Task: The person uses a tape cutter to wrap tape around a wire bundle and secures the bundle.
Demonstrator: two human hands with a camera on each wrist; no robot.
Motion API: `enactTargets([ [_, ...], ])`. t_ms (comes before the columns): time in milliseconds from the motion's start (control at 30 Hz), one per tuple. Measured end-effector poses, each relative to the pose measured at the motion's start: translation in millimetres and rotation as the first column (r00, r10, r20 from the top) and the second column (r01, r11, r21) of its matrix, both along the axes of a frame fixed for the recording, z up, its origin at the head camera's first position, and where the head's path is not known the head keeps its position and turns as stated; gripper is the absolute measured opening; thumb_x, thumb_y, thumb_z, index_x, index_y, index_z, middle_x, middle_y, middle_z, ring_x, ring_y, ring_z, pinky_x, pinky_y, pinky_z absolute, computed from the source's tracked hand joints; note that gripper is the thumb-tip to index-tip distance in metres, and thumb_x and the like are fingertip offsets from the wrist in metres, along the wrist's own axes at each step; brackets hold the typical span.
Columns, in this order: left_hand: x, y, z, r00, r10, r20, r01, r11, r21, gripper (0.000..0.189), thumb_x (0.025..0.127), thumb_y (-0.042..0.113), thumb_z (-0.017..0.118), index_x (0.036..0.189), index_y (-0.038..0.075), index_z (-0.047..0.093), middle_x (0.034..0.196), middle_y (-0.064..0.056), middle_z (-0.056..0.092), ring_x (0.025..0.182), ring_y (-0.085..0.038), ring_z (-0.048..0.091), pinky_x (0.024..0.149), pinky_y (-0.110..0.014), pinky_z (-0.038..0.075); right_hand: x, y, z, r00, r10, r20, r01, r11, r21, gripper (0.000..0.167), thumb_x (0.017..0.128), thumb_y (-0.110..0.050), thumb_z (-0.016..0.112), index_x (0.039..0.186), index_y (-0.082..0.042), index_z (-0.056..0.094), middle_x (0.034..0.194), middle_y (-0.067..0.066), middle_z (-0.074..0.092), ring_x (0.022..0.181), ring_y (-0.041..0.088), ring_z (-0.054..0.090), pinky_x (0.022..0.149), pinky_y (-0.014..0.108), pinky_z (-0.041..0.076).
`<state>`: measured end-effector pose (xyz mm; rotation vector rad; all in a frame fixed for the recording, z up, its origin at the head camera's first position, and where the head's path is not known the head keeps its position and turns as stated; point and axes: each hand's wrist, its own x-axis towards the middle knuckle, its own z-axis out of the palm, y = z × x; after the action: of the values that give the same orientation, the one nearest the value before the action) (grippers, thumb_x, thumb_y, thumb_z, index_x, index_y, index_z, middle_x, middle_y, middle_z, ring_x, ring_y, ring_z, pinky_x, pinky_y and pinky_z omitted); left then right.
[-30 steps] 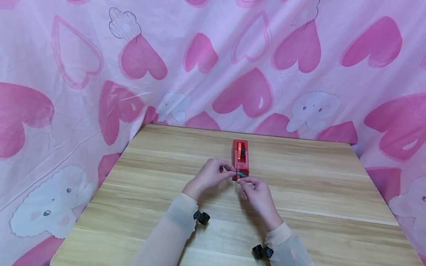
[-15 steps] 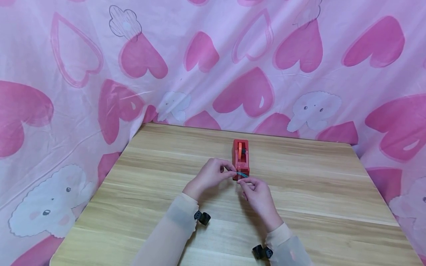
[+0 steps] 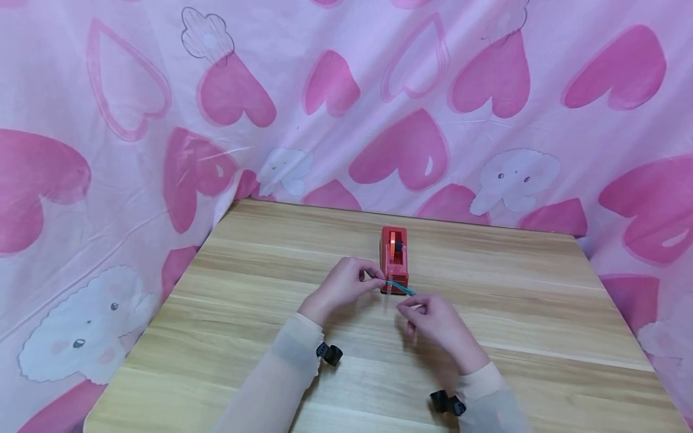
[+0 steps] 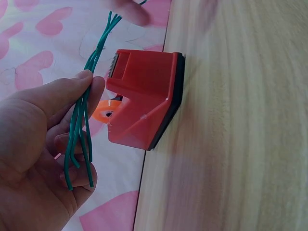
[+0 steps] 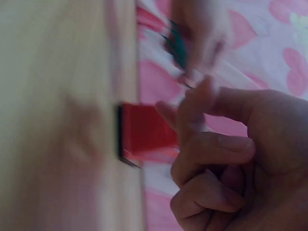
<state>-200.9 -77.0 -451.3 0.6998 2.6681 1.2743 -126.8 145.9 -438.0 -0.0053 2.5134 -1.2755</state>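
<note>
A bundle of thin green wires [image 4: 85, 120] is pinched between the thumb and index finger of my left hand [image 3: 346, 282], its loose ends lying over the curled fingers. From that pinch the bundle runs right toward my right hand [image 3: 435, 322]. The right hand's fingers are curled, with thumb and index finger meeting, and are blurred in the right wrist view. Whether they hold a wire there is hidden. Just beyond the hands, a red tape dispenser [image 3: 399, 273] with an orange roll [image 4: 107, 111] and a toothed cutting edge stands on the table.
The wooden table [image 3: 303, 240] spreads out on both sides of the hands. A pink heart-patterned cloth [image 3: 271, 60] hangs behind the table and along its sides. Small black devices [image 3: 329, 353] sit at both sleeve cuffs.
My right hand has moved right and slightly toward me, and more of the green wires shows between the hands. The left hand keeps its pinch almost in place.
</note>
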Motion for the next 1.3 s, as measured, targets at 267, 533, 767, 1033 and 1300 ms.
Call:
enactTargets([
  [267,-0.4,1.6,-1.7,1.000,-0.008,-0.016,0.008,1.000,-0.005,0.004,0.096,0.028,0.076,0.093,0.027,0.080,0.085,0.017,0.071,0.074,-0.009,0.055,0.067,-0.024,0.045,-12.4,15,21.7,0.961,-0.050,-0.271,0.075,0.994,0.082,0.025,0.099,-0.034,0.070,0.112,-0.014,0.075,0.086,0.005,0.068,0.075,0.020,0.055,0.057,0.026,0.043],
  [533,-0.6,2.6,-0.5,1.000,-0.011,-0.023,0.011,1.000,-0.016,0.004,0.096,0.028,0.076,0.095,0.026,0.080,0.086,0.016,0.071,0.074,-0.009,0.055,0.067,-0.024,0.046,-30.1,7,8.1,0.950,-0.040,-0.309,0.066,0.995,0.076,0.029,0.098,-0.038,0.071,0.114,-0.014,0.075,0.107,0.005,0.074,0.095,0.022,0.065,0.078,0.033,0.053],
  [767,-0.2,2.5,-1.3,1.000,-0.007,-0.022,0.007,1.000,-0.011,0.004,0.095,0.027,0.076,0.095,0.026,0.080,0.087,0.016,0.071,0.076,-0.008,0.055,0.069,-0.024,0.045,-38.0,6,-1.9,0.973,-0.020,-0.230,0.034,0.998,0.057,0.029,0.097,-0.041,0.072,0.112,-0.017,0.076,0.102,0.003,0.072,0.089,0.021,0.060,0.077,0.033,0.052],
  [1033,0.5,4.0,-2.0,0.999,-0.008,-0.050,0.007,1.000,-0.009,0.004,0.094,0.024,0.077,0.096,0.022,0.080,0.087,0.014,0.072,0.074,-0.005,0.054,0.067,-0.022,0.044,-42.0,4,-9.4,0.971,0.014,-0.240,-0.006,0.999,0.035,0.026,0.097,-0.042,0.071,0.103,-0.017,0.076,0.093,0.001,0.073,0.083,0.018,0.062,0.075,0.033,0.051],
  [1300,2.2,4.0,-3.3,0.999,-0.015,-0.049,0.015,1.000,-0.006,0.004,0.095,0.024,0.077,0.094,0.024,0.080,0.086,0.016,0.072,0.072,-0.004,0.055,0.066,-0.022,0.045,-41.3,2,-12.3,0.980,0.008,-0.201,-0.013,1.000,-0.021,0.016,0.097,-0.031,0.073,0.101,-0.015,0.076,0.092,0.009,0.075,0.077,0.021,0.067,0.069,0.032,0.053],
])
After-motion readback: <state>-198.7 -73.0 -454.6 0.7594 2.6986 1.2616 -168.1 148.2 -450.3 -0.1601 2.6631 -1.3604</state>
